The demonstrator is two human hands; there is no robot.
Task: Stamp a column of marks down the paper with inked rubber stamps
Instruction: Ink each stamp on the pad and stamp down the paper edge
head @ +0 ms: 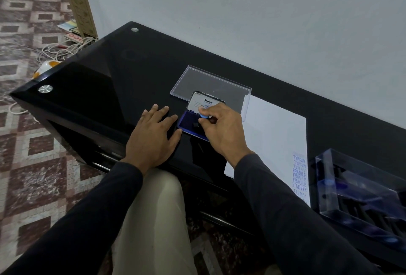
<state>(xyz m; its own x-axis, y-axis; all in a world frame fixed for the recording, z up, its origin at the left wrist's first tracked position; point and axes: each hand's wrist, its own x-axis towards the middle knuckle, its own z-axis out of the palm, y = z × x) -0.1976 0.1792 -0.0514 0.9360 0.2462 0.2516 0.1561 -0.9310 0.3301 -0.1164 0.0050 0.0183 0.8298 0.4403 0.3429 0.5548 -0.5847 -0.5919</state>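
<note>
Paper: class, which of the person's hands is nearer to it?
Right. The right hand holds a stamp over the ink pad, just beside the paper; the left hand lies flat beyond the pad.

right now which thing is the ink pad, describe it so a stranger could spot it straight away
On the black glass table, look left of the white paper, just in front of the flat clear plastic lid. The ink pad is the small open tin between the two hands. Its deep blue pad and raised white Artline lid set it apart, and the right hand holds a blue-topped stamp on it.
</note>
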